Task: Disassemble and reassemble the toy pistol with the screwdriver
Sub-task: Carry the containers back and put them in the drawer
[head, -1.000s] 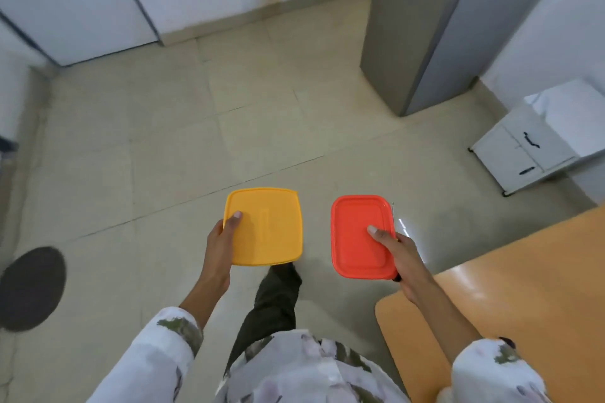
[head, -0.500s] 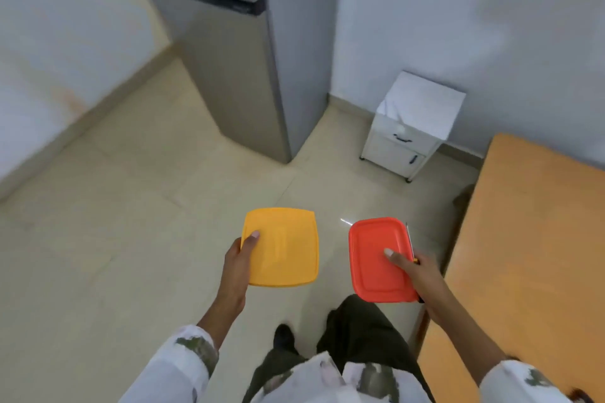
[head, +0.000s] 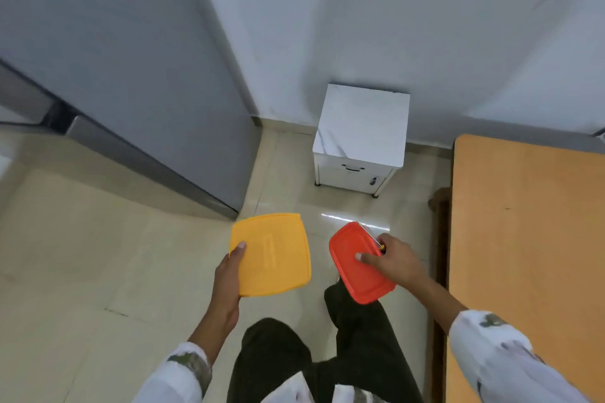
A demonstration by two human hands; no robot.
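My left hand grips a yellow square lidded container by its left edge, thumb on the lid. My right hand holds a red lidded container, tilted, with the thumb on top. A thin metal screwdriver shaft with a yellow bit near my fingers lies along the red container's right edge, held in the same hand. Both containers hang over the floor in front of my legs. No toy pistol is in view.
An orange-brown wooden table fills the right side. A small white cabinet stands against the far wall. A grey refrigerator stands at the left. Beige tiled floor lies between them.
The view has swung to the right, bringing the white cabinet and the table closer. The red container has tilted in my right hand. Both hands still hold their containers.
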